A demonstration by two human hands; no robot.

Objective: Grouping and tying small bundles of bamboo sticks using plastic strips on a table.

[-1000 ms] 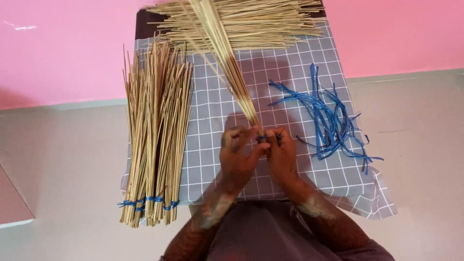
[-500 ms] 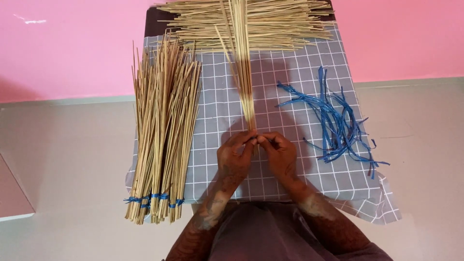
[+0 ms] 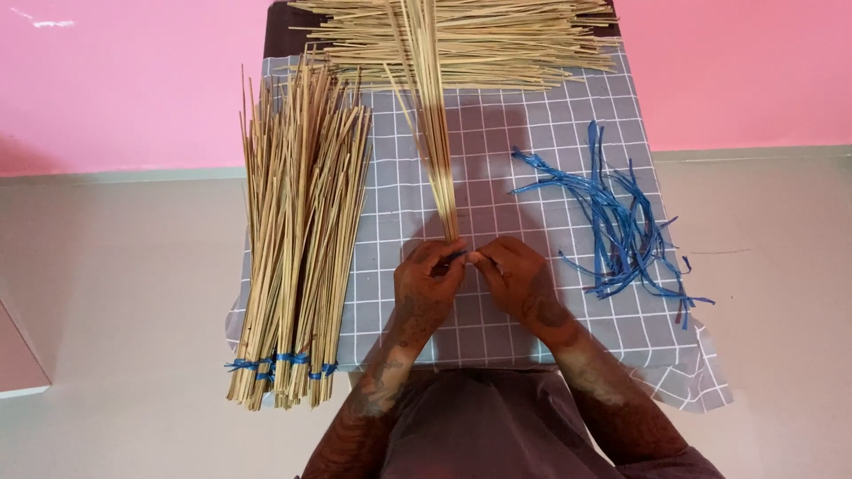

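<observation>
Head view, looking down: we see our left hand (image 3: 428, 282) and right hand (image 3: 517, 277) brought together at the middle of a grey checked cloth (image 3: 532, 160), fingertips meeting. Both pinch the near end of a thin bunch of straw sticks (image 3: 432, 124), with a bit of blue strip (image 3: 455, 257) showing between the fingers. The bunch runs straight away from us, its far end lying over a loose pile of sticks (image 3: 497, 40) spread crosswise at the cloth's far edge. To our left lie tied bundles of sticks (image 3: 297, 231), side by side, each bound with blue ties (image 3: 280, 362) near the close end. To our right, well apart from the hands, sits a tangle of blue strips (image 3: 621, 222). The cloth lies on a pale floor (image 3: 115, 293) before a pink wall (image 3: 115, 80).
</observation>
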